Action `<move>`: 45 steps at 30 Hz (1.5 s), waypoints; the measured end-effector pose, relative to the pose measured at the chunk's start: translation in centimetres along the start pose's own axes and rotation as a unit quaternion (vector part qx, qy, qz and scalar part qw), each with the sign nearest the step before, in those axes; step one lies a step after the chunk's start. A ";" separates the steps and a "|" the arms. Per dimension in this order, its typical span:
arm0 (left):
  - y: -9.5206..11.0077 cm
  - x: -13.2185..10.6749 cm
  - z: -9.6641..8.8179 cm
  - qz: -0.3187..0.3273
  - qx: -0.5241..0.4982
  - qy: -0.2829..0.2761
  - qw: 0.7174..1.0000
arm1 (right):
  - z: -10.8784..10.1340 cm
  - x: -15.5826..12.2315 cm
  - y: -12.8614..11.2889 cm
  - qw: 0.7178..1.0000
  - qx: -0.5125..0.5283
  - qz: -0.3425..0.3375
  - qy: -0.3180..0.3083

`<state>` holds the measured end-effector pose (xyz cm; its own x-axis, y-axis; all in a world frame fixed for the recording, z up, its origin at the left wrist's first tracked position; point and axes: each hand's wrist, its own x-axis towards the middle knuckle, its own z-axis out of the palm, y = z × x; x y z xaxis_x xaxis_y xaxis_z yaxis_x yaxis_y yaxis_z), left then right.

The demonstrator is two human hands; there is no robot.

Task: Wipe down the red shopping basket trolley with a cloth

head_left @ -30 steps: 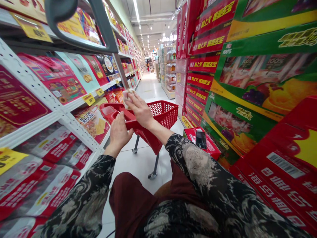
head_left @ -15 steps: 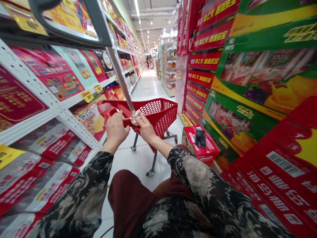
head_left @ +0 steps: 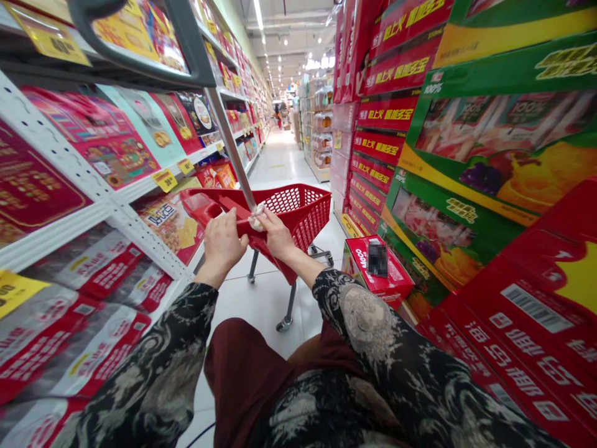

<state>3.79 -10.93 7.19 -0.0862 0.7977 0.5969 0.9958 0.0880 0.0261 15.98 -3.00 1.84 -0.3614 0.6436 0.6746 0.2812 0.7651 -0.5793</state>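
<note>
A red plastic shopping cart (head_left: 313,214) with a perforated basket stands in front of me, its metal pole (head_left: 233,152) rising to a dark grey handle (head_left: 205,62) at upper left. My left hand (head_left: 222,244) is closed over the near rim of the basket, fingers curled over the edge. Just right of it, my right hand (head_left: 278,236) pinches a crumpled white cloth or tissue (head_left: 257,218). That wad presses against the rim at the foot of the pole. Fingertips of both hands are partly hidden.
White shelves (head_left: 135,196) of packaged snacks run along the left. Stacked red drink cartons (head_left: 377,146) and green juice boxes (head_left: 433,218) line the right. A red box (head_left: 396,287) with a blurred dark object (head_left: 377,258) on it sits right of the cart. Tiled aisle floor (head_left: 282,149) stretches ahead.
The pole and handle have shifted slightly right, while the basket's far end has moved a little left. Both hands have moved slightly right, keeping their hold.
</note>
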 end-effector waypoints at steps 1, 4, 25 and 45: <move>0.4 0.0 0.0 0.001 -0.004 0.000 1.000 | -0.3 -0.1 0.0 1.000 0.001 0.003 0.005; 1.6 -0.1 -0.1 0.010 -0.020 -0.002 1.000 | -1.4 -0.3 0.2 1.000 0.003 0.025 0.019; 1.6 -0.3 -0.5 0.012 -0.012 -0.014 1.000 | -5.6 -0.6 -4.7 0.999 0.007 0.037 0.019; 3.5 1.3 -0.7 -0.009 -0.006 -0.078 0.997 | -9.6 0.3 -3.2 0.999 -0.044 0.003 0.031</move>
<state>7.23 -10.05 8.60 -0.1074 0.8792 0.4642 0.9942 0.0971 0.0461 23.50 -5.04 8.34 -0.3043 0.6453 0.7007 0.3612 0.7588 -0.5420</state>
